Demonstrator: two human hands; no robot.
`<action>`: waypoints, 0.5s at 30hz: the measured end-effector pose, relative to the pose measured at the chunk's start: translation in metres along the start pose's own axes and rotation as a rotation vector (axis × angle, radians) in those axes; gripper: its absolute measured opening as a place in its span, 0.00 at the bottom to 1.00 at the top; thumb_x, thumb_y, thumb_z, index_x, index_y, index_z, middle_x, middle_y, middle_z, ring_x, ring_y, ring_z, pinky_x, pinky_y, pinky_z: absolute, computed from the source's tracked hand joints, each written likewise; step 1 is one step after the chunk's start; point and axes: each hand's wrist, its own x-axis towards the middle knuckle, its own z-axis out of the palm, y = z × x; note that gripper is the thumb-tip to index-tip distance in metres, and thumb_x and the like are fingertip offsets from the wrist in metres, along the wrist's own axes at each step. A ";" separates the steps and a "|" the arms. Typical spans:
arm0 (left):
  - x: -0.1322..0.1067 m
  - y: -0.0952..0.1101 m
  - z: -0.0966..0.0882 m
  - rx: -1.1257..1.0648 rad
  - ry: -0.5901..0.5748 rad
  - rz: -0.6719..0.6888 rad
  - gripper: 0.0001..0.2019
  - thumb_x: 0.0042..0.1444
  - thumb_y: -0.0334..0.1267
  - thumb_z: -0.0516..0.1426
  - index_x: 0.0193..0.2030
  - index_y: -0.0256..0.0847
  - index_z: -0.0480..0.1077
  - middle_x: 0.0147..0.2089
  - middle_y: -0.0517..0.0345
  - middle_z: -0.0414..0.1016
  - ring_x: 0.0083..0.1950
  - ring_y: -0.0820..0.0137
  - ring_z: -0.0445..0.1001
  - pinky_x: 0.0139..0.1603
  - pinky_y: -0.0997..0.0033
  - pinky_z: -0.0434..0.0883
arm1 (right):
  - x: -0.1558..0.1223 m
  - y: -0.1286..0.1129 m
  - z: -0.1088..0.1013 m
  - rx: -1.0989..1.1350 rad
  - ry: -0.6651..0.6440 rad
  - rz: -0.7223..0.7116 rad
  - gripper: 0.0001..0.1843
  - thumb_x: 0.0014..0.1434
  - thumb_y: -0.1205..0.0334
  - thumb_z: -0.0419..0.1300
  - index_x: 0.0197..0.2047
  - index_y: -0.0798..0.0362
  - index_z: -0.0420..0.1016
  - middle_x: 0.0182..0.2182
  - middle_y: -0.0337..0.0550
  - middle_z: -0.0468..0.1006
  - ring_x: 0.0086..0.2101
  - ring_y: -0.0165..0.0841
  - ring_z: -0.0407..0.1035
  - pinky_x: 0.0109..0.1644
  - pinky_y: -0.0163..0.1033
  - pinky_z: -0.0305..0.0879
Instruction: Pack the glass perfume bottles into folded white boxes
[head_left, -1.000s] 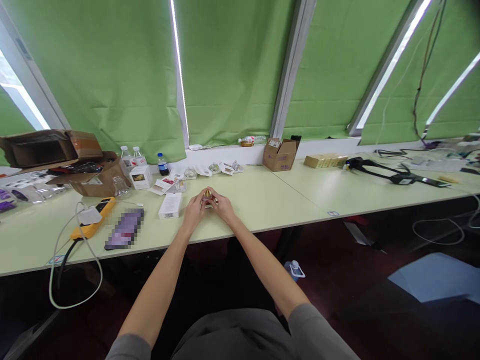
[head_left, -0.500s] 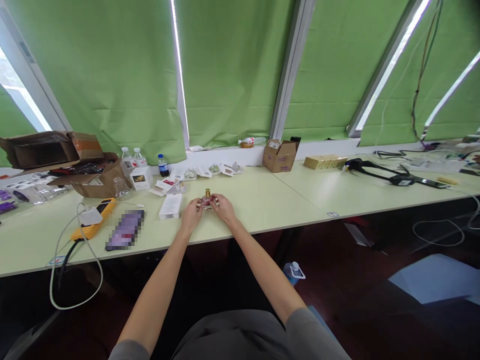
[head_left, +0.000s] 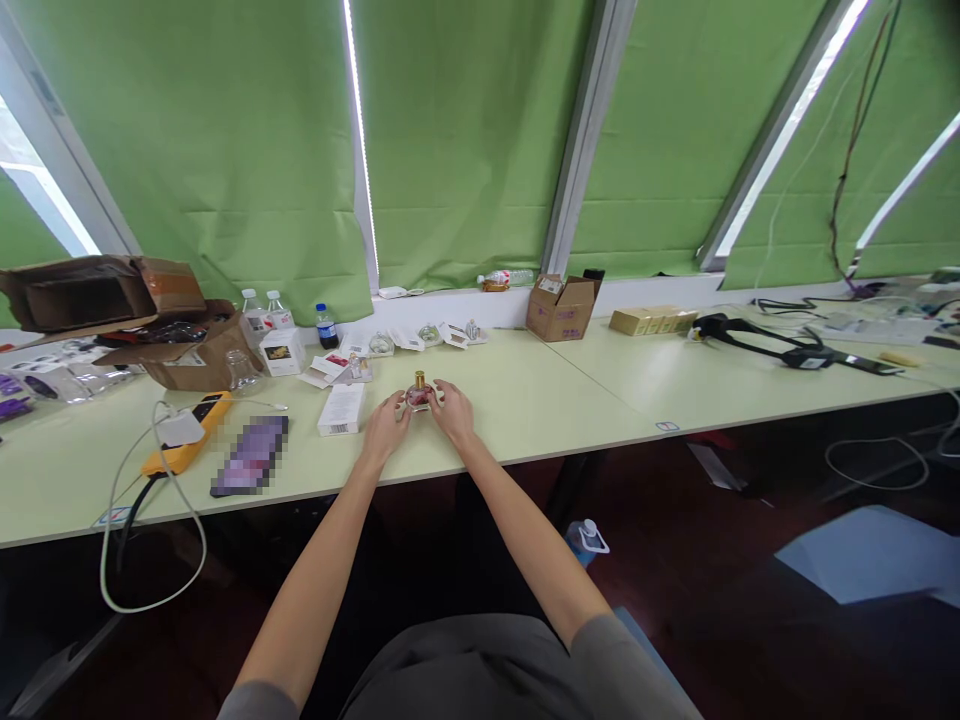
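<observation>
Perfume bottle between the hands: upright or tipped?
Upright: the perfume bottle stands on the table, its gold cap pointing straight up, between the left hand and right hand.

Pale green table (head_left: 540, 400), gold-capped perfume bottle (head_left: 418, 394), white carton (head_left: 340, 410), blurred phone (head_left: 250, 456), cardboard box (head_left: 562, 310)

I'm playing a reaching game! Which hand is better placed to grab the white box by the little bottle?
Probably the left hand: it is right beside the white carton. The right hand is farther away, on the other side of the gold-capped perfume bottle.
</observation>
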 end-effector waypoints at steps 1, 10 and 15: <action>0.000 0.000 0.000 -0.012 -0.001 0.002 0.21 0.60 0.43 0.53 0.60 0.43 0.65 0.55 0.49 0.73 0.51 0.61 0.74 0.49 0.63 0.71 | -0.001 0.000 -0.001 -0.020 0.003 0.009 0.18 0.61 0.57 0.55 0.53 0.50 0.72 0.46 0.48 0.77 0.38 0.35 0.73 0.44 0.40 0.67; 0.001 -0.006 -0.001 0.014 -0.076 0.004 0.25 0.57 0.48 0.56 0.61 0.47 0.64 0.59 0.52 0.69 0.61 0.58 0.66 0.58 0.59 0.65 | -0.002 -0.001 -0.003 -0.077 -0.026 -0.036 0.17 0.62 0.60 0.53 0.53 0.49 0.73 0.44 0.48 0.77 0.41 0.38 0.71 0.45 0.40 0.65; 0.004 -0.011 0.007 0.054 -0.138 -0.015 0.35 0.55 0.55 0.56 0.67 0.46 0.54 0.67 0.45 0.58 0.69 0.54 0.54 0.63 0.53 0.59 | -0.001 -0.002 -0.002 -0.087 -0.091 -0.055 0.26 0.59 0.64 0.56 0.60 0.53 0.65 0.50 0.53 0.74 0.50 0.43 0.67 0.52 0.43 0.63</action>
